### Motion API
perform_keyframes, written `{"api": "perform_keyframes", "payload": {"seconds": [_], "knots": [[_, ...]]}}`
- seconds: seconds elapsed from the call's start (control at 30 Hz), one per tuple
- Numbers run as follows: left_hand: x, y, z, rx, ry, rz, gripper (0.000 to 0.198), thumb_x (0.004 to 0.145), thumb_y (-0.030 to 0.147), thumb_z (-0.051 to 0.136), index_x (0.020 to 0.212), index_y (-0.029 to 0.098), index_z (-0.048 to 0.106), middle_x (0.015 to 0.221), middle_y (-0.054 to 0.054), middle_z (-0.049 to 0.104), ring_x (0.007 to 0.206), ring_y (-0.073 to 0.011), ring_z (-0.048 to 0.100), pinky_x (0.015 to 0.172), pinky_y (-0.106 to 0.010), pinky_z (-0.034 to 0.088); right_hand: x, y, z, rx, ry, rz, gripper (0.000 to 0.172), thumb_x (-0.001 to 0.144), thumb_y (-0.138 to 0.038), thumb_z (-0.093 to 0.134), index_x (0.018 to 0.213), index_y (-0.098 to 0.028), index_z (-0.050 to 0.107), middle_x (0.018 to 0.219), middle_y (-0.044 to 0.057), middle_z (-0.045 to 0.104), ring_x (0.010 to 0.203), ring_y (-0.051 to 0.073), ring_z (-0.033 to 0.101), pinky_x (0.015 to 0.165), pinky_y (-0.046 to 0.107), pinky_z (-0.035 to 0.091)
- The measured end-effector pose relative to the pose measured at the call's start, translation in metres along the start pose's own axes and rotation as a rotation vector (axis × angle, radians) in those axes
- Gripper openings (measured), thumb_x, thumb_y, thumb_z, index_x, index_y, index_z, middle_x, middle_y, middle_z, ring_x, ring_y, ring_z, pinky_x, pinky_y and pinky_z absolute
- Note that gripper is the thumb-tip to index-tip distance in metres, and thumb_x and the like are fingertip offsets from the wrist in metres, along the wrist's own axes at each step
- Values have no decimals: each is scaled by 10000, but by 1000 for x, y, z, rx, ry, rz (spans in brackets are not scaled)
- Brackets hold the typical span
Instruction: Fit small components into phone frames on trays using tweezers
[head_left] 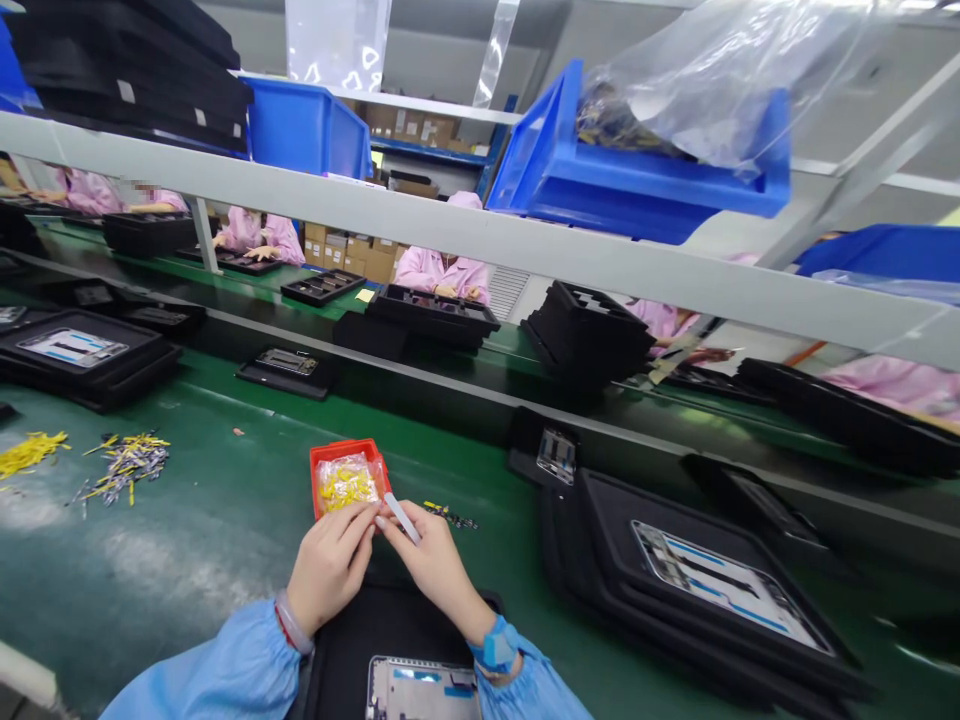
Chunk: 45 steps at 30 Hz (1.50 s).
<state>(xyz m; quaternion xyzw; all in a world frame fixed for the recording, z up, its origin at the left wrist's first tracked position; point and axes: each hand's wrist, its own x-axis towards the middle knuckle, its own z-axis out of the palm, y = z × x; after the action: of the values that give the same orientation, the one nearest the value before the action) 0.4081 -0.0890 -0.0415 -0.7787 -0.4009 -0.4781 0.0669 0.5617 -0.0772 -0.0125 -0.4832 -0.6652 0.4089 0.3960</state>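
Green belt (pixel 225 530) w/ black trays (pixel 600 560) — blue bins (pixel 637 190) overhead, co-workers (pixel 442 272) opposite.

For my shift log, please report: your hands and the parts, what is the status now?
Right hand pinching white strip. Left hand beside it, at red tray holding clear bag of yellow parts. Black tray under wrists.

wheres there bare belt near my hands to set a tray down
The widest bare stretch is the green conveyor belt left of the left hand, below the loose yellow-wired parts. A narrower strip lies between the right hand, holding a white strip, and the black tray. Crowded around the red tray just ahead of the hands.
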Motion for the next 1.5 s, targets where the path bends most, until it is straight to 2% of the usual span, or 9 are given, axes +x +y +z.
{"api": "perform_keyframes", "payload": {"seconds": [0.23,0.43,0.6,0.87,0.97,1.07,1.2,1.3,1.5], "knots": [[1,-2,2,-186,-5,-176,260,936,209,427,924,193,686,849,-56,734,741,-168,708,711,-262,601,-4,-3,-2,-170,-49,-75,202,812,-197,506,861,-210,702,799,28,741,705,191,669,664,255,482],[2,-2,3,-99,9,-68,269,947,195,401,896,179,665,811,-55,731,707,-166,699,655,-268,587,-5,1,-2,-227,-83,-99,251,786,-155,480,913,-222,686,877,49,750,796,224,698,728,288,506],[3,-1,6,-25,-31,-80,243,921,162,415,838,187,642,743,-33,706,634,-152,664,588,-262,547,-5,11,-1,-276,-72,-118,253,766,-176,484,903,-245,685,869,55,756,764,247,709,694,300,514],[6,-32,1,139,64,-222,234,921,169,417,876,184,646,861,-70,711,777,-206,649,742,-392,514,0,18,-4,-204,-24,-77,303,837,-430,466,863,-221,684,763,87,739,690,257,693,641,302,524],[5,-35,1,144,59,-246,237,899,180,468,736,210,638,916,-58,709,842,-229,641,837,-484,463,3,16,-4,-174,0,-36,374,834,-517,458,804,-206,664,733,86,720,656,250,674,639,309,521],[3,-32,3,126,49,-257,218,882,150,469,758,214,637,907,-52,703,854,-224,636,858,-495,439,5,18,-2,-100,11,-18,381,828,-553,455,824,-205,610,722,79,703,714,256,674,704,331,514],[4,-28,1,31,-23,-200,213,906,166,439,927,232,641,981,-43,692,940,-205,624,921,-478,405,5,20,0,-29,12,-10,355,845,-517,445,1018,-207,471,681,38,672,648,232,639,669,339,496],[5,-25,-3,-74,-148,-135,226,914,193,431,1025,243,622,1071,-54,668,1038,-209,593,980,-483,361,3,19,1,-49,-46,-33,282,869,-453,427,1022,-216,422,674,13,645,626,212,614,649,327,478],[4,-22,-3,-215,-273,-166,175,868,174,447,901,234,608,1098,-56,638,1077,-209,560,1035,-491,301,3,9,-4,-111,-192,-77,181,882,-306,384,1038,-215,385,724,9,630,689,195,626,701,319,473]]}}
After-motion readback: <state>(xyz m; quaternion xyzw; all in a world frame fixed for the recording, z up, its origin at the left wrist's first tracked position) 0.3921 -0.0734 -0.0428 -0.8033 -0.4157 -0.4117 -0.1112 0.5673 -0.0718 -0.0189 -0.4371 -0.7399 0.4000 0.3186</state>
